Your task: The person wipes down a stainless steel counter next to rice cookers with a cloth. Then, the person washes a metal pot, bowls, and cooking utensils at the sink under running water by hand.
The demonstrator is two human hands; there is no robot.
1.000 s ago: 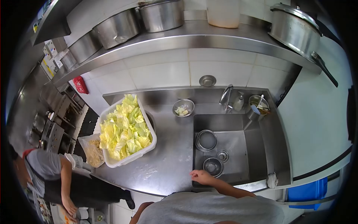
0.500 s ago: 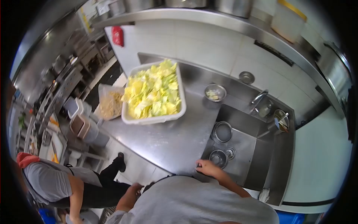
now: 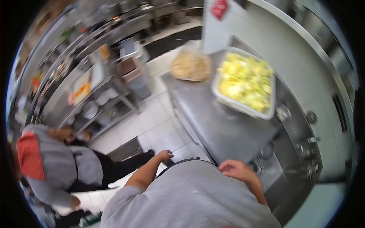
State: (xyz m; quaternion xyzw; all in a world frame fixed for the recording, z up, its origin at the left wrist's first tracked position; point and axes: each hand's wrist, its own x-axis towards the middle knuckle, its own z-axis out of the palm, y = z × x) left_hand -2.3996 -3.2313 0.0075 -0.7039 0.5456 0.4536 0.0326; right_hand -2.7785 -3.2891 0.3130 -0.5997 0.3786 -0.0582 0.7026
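The yellow-green leafy vegetable (image 3: 245, 79) sits in a white rectangular plastic tub (image 3: 247, 110) on the grey metal worktop (image 3: 228, 131). Its leaves look separated and piled in, so that much seems done; whether any washing or cutting is left, I cannot tell. Neither hand is on the tub. The hands are apart: the right hand (image 3: 237, 170), loosely open, is near the worktop's edge (touching or not, I can't say); the left hand (image 3: 165, 155) is curled near the waist, its contents unclear.
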